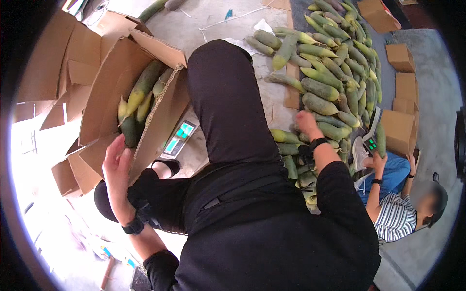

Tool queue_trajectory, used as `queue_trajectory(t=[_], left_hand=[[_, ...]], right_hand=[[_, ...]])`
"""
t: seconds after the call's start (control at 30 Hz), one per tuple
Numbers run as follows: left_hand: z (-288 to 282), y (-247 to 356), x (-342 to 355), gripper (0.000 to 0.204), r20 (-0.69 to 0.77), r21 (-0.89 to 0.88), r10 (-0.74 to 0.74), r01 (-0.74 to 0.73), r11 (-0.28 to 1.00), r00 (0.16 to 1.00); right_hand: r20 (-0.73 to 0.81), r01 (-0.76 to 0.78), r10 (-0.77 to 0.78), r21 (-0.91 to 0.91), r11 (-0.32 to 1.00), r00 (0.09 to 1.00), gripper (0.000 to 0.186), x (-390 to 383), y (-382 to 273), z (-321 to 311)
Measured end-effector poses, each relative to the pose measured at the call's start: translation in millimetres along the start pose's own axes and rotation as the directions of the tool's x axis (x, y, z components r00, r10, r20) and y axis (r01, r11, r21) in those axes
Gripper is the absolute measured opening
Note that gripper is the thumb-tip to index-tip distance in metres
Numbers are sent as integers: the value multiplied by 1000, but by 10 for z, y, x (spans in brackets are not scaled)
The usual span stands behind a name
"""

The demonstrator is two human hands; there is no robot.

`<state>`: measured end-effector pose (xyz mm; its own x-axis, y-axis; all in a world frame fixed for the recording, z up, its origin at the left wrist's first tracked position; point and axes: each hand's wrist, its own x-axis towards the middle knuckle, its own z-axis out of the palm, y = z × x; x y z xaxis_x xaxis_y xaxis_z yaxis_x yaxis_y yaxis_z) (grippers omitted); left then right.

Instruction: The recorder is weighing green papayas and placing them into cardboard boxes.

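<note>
Beside the front of an open cardboard box [104, 94], my left hand [115, 162] has its fingers stretched out and holds nothing. Several green radishes [145, 87] lie inside that box, their pale green ends toward its middle. On my right, a large heap of green radishes [320, 89] covers the floor. Over the heap's near left part is my right hand [309, 125], slightly blurred, with its fingers curled in and no radish showing in it. Whether it touches the radishes beneath, I cannot tell.
A scale display [178, 138] with lit green panels sits beside the box, close to my leg. Further cardboard boxes [400, 128] line the far right. At right another person [398, 213] in a striped shirt holds a green radish [380, 140] near a small lit display [371, 144].
</note>
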<state>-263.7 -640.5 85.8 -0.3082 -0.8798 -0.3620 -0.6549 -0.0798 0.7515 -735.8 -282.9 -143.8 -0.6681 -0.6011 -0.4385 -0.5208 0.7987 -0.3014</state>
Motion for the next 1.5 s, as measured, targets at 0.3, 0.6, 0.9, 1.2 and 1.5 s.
queue_trajectory(t=[0.3,0.6,0.9,1.2,1.5], left_hand=[[171,-113,-70,28,-157,-32,33,-39,999,987],[198,-77,-84,24,-220,-38,62,-72,997,974],[168,-42,-86,23,-206,24,171,-170,985,963],[107,-13,-91,23,-253,-4,203,-211,978,946],[-17,-38,-114,24,-262,-83,161,-188,979,952]], right_hand=[[406,120,-17,-231,966,914,19,-859,-143,670],[465,239,167,-691,682,869,41,-1172,256,26],[597,499,84,-732,464,797,29,-1118,243,36],[179,94,19,-604,792,984,60,-728,265,-406],[-258,-6,42,140,990,965,66,-165,-313,-926]])
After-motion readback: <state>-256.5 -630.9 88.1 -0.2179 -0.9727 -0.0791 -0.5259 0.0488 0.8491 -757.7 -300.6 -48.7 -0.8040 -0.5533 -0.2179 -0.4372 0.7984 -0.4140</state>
